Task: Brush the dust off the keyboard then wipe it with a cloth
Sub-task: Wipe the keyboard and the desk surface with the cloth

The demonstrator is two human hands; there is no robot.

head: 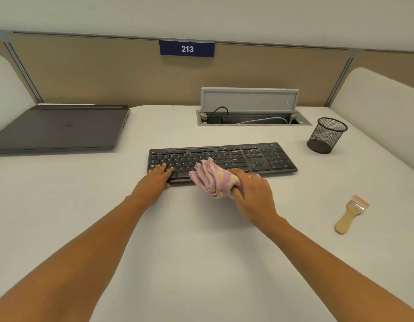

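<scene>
Two hands at mid-frame: left hand flat, steadying the keyboard. Right hand grips the cloth. Soft, light cloth; best held bunched.

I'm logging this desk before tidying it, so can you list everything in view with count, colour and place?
keyboard: one, black, centre
cloth: one, pink and cream, bunched over the keyboard's front edge
brush: one, wooden handle, pinkish bristles, lying front right
mesh pen cup: one, black, rear right
laptop: one, dark grey, closed, rear left
cable hatch: one, grey, lid raised, behind keyboard
number sign: one, blue, reads 213, on partition
desk: one, white, under everything
left hand: one, fingers flat on keyboard's left end
right hand: one, grips the cloth
</scene>
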